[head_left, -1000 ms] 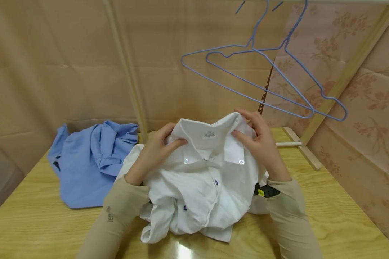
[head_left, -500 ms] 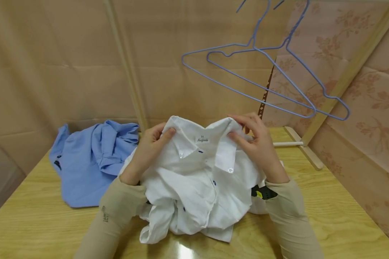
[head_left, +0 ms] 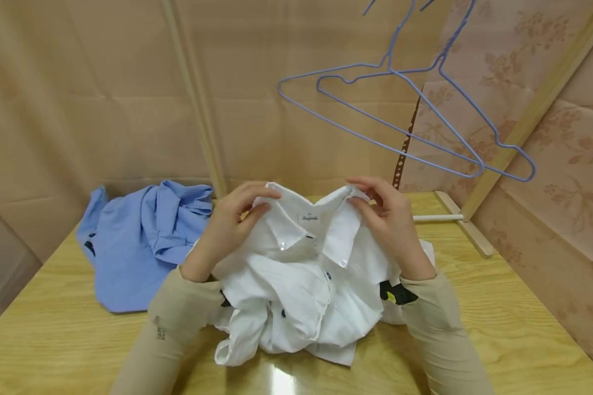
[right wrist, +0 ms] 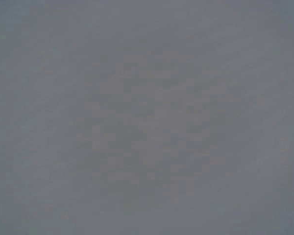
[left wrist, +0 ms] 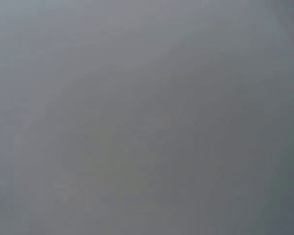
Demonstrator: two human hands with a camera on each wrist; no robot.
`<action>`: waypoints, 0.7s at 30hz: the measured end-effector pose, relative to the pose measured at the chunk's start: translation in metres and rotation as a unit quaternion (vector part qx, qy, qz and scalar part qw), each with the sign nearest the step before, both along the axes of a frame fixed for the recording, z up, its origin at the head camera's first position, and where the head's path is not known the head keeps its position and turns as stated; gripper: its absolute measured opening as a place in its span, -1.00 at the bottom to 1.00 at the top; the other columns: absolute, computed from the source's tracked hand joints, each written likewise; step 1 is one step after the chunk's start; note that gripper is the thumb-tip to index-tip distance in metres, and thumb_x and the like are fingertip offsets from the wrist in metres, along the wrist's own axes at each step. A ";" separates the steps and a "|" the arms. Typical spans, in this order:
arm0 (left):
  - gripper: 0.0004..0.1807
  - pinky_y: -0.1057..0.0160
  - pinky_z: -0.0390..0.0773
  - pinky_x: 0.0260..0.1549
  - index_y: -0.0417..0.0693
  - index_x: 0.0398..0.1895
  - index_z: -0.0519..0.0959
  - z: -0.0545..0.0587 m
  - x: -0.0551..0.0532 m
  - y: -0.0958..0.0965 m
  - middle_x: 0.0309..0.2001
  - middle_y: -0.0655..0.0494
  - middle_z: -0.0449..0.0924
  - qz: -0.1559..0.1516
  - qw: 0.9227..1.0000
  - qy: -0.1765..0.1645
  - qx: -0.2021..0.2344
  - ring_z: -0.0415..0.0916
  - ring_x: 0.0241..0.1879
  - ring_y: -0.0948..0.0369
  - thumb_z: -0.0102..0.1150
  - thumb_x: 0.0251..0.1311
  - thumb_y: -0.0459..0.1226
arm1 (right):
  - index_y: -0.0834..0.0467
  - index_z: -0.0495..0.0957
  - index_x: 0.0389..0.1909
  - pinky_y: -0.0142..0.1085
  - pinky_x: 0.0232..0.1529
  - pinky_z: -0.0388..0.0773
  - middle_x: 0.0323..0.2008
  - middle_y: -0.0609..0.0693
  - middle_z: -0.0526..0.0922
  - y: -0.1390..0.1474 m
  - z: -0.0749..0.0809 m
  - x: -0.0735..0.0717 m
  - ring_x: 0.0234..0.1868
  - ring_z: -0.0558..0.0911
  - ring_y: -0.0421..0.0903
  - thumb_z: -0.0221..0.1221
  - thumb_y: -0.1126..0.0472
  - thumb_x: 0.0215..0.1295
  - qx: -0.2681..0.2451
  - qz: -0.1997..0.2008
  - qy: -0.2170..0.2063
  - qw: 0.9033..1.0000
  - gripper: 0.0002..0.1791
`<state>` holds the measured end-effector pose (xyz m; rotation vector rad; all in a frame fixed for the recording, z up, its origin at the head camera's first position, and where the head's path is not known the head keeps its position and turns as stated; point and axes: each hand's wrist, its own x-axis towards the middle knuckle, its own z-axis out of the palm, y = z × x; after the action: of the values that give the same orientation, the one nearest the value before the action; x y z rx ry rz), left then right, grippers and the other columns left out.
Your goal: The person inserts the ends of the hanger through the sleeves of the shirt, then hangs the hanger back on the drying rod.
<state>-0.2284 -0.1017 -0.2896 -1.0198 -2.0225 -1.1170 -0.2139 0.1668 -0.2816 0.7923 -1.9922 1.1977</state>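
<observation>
Nearest, a loose tube of cloth (head_left: 232, 348), perhaps a sleeve, droops at about 8 o'clock on the white shirt (head_left: 296, 296), which lies heaped in the middle of the wooden table (head_left: 514, 340). The shirt should be light and soft, sagging wherever it is unsupported, hardly fragile and unlikely to slip from a pinch. Its crumpled body offers little to hold; the collar (head_left: 340, 236), at 12 o'clock, looks the stiffest part and the better grip, one side to each hand. The left hand (head_left: 234, 219), at 10 o'clock, pinches one collar side, thumb and forefinger nearly meeting through the cloth; the right hand (head_left: 387, 219), at 2 o'clock, pinches the other just as closely. How its outer fingers bend I cannot tell; both wrist views are a grey blur. The shirt is plain and creased, with dark buttons (head_left: 328, 275) on the front and a small lettered label (head_left: 308, 217) inside the neck. Beyond the left forearm, at 9 o'clock, lies a rumpled blue garment (head_left: 128, 252); higher up, at 1 o'clock, hang two blue wire hangers (head_left: 389, 61)
</observation>
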 end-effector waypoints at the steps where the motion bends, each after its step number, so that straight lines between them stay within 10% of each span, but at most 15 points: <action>1: -0.79 0.46 0.31 -0.50 -0.18 -0.19 0.55 0.000 0.000 -0.001 -0.24 -0.02 0.56 0.003 1.000 -0.011 0.000 0.39 -0.42 0.30 0.13 0.09 -0.50 | 0.25 0.54 -0.12 -0.56 -0.57 0.31 -0.44 0.03 0.53 0.000 0.000 0.000 -0.49 0.40 -0.29 0.15 0.49 0.12 -0.004 -0.002 -0.002 1.000 -0.72; 7: -0.87 0.53 0.39 -0.47 -0.26 -0.22 0.42 0.002 0.001 -0.005 -0.25 -0.06 0.54 0.023 0.993 -0.111 0.020 0.46 -0.46 0.31 0.06 0.17 -0.47 | 0.22 0.58 -0.30 -0.46 -0.43 0.26 -0.40 0.02 0.55 0.001 0.000 -0.002 -0.44 0.38 -0.21 -0.06 0.52 0.25 0.024 -0.002 0.016 1.000 -0.74; 21: -0.86 0.51 0.40 -0.51 -0.26 -0.23 0.42 0.008 0.006 -0.008 -0.30 -0.07 0.59 0.047 0.987 -0.147 0.032 0.48 -0.47 0.35 0.11 0.14 -0.45 | 0.24 0.54 -0.29 -0.48 -0.35 0.31 -0.33 0.01 0.56 0.014 0.001 -0.004 -0.32 0.42 -0.20 0.25 0.35 -0.05 0.146 0.021 0.027 0.989 -0.77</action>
<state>-0.2220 -0.1096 -0.2816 -0.7533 -2.2219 -1.3358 -0.2182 0.1807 -0.2809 1.0049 -2.1433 0.9063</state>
